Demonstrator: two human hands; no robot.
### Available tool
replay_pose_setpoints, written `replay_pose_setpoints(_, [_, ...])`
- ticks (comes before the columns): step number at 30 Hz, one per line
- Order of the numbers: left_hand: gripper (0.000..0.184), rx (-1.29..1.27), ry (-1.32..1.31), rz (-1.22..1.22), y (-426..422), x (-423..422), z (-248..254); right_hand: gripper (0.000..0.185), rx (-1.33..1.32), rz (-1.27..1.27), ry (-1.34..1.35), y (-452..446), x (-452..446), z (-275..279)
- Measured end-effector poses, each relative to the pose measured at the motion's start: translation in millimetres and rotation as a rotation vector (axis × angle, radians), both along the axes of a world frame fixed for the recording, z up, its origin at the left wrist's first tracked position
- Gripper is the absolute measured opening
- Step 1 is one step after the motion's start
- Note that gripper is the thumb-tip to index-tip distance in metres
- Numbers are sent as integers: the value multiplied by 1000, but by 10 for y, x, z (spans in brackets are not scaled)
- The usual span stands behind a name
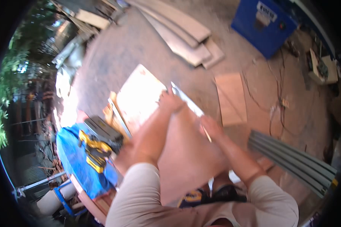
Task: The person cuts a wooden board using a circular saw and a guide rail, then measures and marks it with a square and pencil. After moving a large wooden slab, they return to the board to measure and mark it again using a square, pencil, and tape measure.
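Note:
A large flat board point(185, 159) lies in front of me, its far part glaring white in the light. Along its right edge runs a shiny metal straightedge point(191, 104). My left hand point(171, 101) is closed at the far end of this straightedge, pressing on it and the board edge; its fingers are partly blurred. Nearer to me, at the right edge, my right hand point(212, 128) is closed around a thin yellowish pencil point(207, 134), its tip pointing down toward the board.
Yellow-and-black power tools point(94, 151) and a dark grey case point(102, 130) rest on a blue tarp point(70, 151) at left. Planks point(178, 36) and a brown panel point(231, 99) lie on the floor. Grey metal channels point(291, 160), cables point(278, 87) and a blue machine point(263, 26) are at right.

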State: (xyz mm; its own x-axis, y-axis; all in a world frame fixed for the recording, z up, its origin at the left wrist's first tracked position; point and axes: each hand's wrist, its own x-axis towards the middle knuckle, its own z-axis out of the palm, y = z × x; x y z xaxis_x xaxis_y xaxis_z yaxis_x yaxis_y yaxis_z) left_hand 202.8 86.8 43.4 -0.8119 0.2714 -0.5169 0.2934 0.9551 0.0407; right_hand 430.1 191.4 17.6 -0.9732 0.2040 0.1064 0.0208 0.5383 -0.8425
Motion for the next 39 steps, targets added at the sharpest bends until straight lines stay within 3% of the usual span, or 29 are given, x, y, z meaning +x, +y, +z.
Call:
replay_pose_setpoints(1, [119,-42,-35,14,81,25,179,19,226,-8,167,19,-52,-10])
replay_pose_setpoints(3, [114,-29,-36,27,104,21,220,21,293,37,173,98,-76,55])
replay_pose_setpoints(11, [112,-6,-61,37,105,54,340,29,466,191,-70,92,-19,170])
replay_pose_setpoints(20, [114,-26,-65,37,125,90,303,32,638,206,56,50,25,78])
replay_pose_setpoints(29, [124,-181,-101,23,253,162,284,37,653,211,77,43,10,-66])
replay_pose_setpoints(30, [126,-127,-65,22,196,148,164,36,600,229,16,51,20,46])
replay_pose_setpoints(31, [128,-211,-33,-115,59,-32,-476,36,613,187,98,42,50,23])
replay_pose_setpoints(32, [128,-163,-63,17,246,204,245,34,578,215,34,-25,119,89])
replay_pose_setpoints(34, [131,-191,-68,6,258,155,157,33,611,228,23,146,14,59])
replay_pose_setpoints(36, [132,-168,-82,9,256,145,173,35,439,62,156,30,114,45])
replay_pose_setpoints(39, [133,-136,-110,20,241,145,250,37,258,25,60,-1,334,165])
